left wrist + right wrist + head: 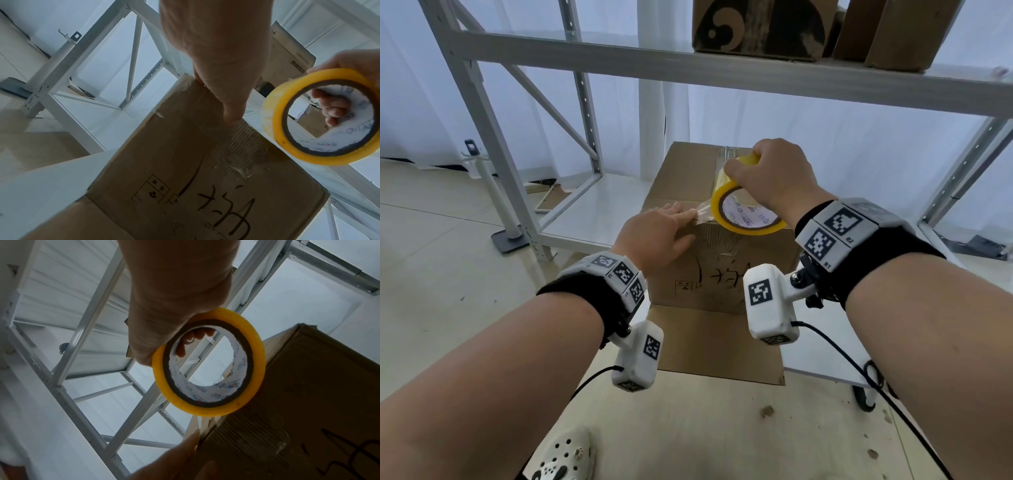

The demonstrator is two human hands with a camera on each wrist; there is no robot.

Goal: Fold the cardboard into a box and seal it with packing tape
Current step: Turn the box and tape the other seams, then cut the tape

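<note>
Cardboard box (pixel 722 267) standing upright on the floor before a white metal shelving rack (pixel 592 102), long axis vertical, near bottom flap splayed toward the viewer. Left hand (pixel 657 236) pressed flat on the top near edge, fingers straight, pinning the clear tape end. Right hand (pixel 774 174) curled through the yellow packing tape roll (pixel 743 205), held on edge above the top seam, hole facing the viewer. Far side of box hidden; handwriting on front illegible.

1. A light wooden table (pixel 722 428) carries the cardboard box (pixel 722 281) (one flap lies flat on the tabletop).
2. A white metal shelf (pixel 756 73) above holds more cardboard boxes (pixel 760 31).
</note>
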